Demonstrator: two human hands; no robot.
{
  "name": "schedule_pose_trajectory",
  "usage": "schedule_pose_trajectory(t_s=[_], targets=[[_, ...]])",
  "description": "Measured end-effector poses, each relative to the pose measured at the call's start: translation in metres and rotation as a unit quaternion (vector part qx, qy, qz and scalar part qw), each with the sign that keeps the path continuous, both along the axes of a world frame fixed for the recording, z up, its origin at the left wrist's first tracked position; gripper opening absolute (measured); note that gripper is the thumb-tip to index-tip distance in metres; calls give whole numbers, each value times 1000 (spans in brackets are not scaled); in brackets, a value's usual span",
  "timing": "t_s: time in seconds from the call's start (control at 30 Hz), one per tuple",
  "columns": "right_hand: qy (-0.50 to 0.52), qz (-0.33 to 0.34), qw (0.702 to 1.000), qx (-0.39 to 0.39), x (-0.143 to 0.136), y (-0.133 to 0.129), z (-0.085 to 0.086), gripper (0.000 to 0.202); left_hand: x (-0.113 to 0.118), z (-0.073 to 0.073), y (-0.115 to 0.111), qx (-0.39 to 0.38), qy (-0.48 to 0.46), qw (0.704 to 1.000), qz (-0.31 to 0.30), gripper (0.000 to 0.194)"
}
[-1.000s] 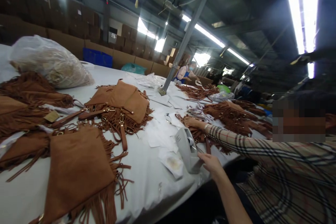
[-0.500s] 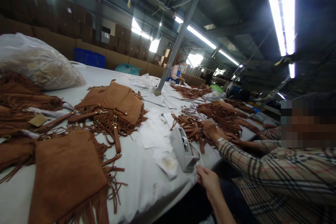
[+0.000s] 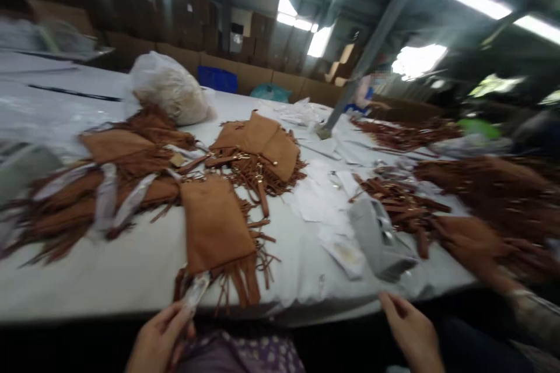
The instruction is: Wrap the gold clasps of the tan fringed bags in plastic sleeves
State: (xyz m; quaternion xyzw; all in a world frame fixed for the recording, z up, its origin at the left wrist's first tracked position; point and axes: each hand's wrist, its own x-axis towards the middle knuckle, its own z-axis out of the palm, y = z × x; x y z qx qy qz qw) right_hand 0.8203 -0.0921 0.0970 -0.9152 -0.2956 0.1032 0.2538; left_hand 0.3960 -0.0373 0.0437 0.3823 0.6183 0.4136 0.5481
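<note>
Clear plastic strip (image 3: 195, 291) pinched in raised left hand (image 3: 160, 341), fingers curled.

Single head-worn view, looks forward and down across the counter (image 3: 131, 268) from its near edge. Hands sit close at the bottom; far warehouse wall shows behind. Frame is motion-blurred.
</note>
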Motion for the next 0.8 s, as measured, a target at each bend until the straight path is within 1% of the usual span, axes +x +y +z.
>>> schedule_pose_trajectory(t_s=[0.03,0.07,0.1,0.13,0.17,0.2,0.23,0.3,0.37,0.43,0.5,0.57,0.63,0.7,0.8], targets=[[39,57,998,8,-24,10,-4,39,-6,-2,-1,-4,-17,1000,-26,46],[90,127,988,18,-52,19,-6,38,-11,-4,-1,-5,-29,999,-38,48],[144,204,968,31,-82,27,-7,37,-14,-6,-1,-4,-33,999,-34,48],[203,287,936,37,-114,34,-6,36,-16,-7,0,0,-32,999,-29,48],[257,362,895,33,-145,39,-4,36,-16,-8,1,7,-27,999,-19,47],[290,415,862,35,-175,43,-1,37,-16,-8,1,14,-18,1000,-11,46],[309,451,837,36,-202,47,2,37,-15,-8,1,22,-7,1000,-8,44],[344,496,796,44,-245,57,6,36,-14,-7,-2,39,17,999,-9,42],[376,522,764,50,-273,68,5,34,-14,-5,-4,59,51,997,-15,40],[398,533,745,54,-290,79,-2,33,-16,-1,-6,86,91,992,-23,37],[394,530,749,56,-300,88,-12,33,-18,3,-7,112,126,985,-33,33],[366,519,771,51,-306,94,-22,33,-19,7,-7,130,148,979,-44,30],[324,507,798,41,-309,96,-29,33,-19,7,-7,141,163,975,-51,28],[286,498,819,27,-311,97,-31,33,-19,6,-8,146,175,972,-55,27],[251,488,836,8,-312,96,-30,34,-20,3,-9,141,177,972,-54,28]])
